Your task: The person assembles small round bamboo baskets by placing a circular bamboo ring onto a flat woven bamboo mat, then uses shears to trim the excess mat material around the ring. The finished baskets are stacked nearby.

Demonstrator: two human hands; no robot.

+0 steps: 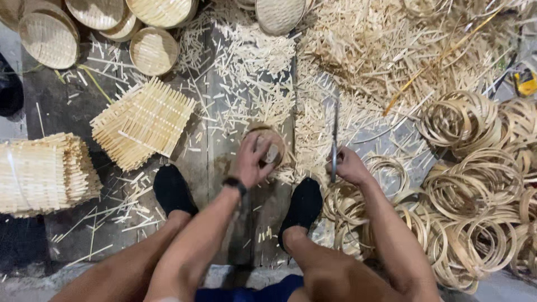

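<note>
The left hand (251, 159) is pressing, fingers curled, on a small round basket (268, 142); right of the basket, the right hand (348, 165) is gripping an upright blade (335, 137).

A dark, worn wooden floor (224, 168) lies littered with pale bamboo offcuts (358, 50) (thickest at the top right). Light falls flat and even, while a grey concrete strip (224, 277) edges the near boards.

a basket-weaving workshop: bamboo hoops (475, 184), woven mats (142, 123), offcuts (246, 61).
</note>
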